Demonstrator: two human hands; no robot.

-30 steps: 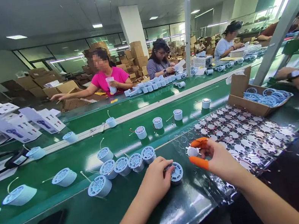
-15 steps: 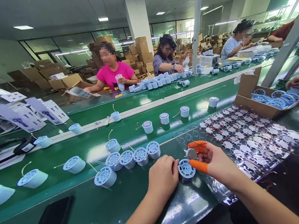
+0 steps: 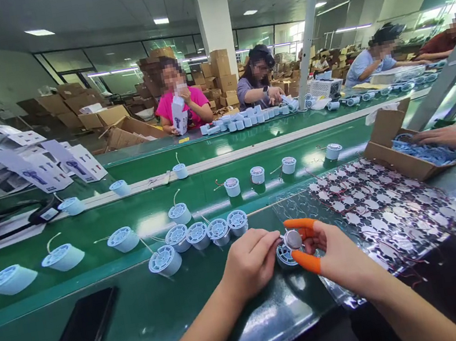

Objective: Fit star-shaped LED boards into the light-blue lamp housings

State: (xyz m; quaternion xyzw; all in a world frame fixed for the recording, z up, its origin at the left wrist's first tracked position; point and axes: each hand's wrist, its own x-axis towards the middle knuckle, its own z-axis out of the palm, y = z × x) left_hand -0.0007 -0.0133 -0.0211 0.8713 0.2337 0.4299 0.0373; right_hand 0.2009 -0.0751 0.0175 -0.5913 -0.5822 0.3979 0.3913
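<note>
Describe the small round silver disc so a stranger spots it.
Above the green worktop, find the camera wearer's right hand with orange finger covers. Between those covers is the small round silver disc, held up, while its neighbour, a light-blue spoked plastic cylinder, stands on the worktop.

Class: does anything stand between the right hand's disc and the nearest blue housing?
Nothing visible does. The disc, held by the right hand, partly covers the housing in view; the left hand is to the left, fingertips at the disc's edge.
</note>
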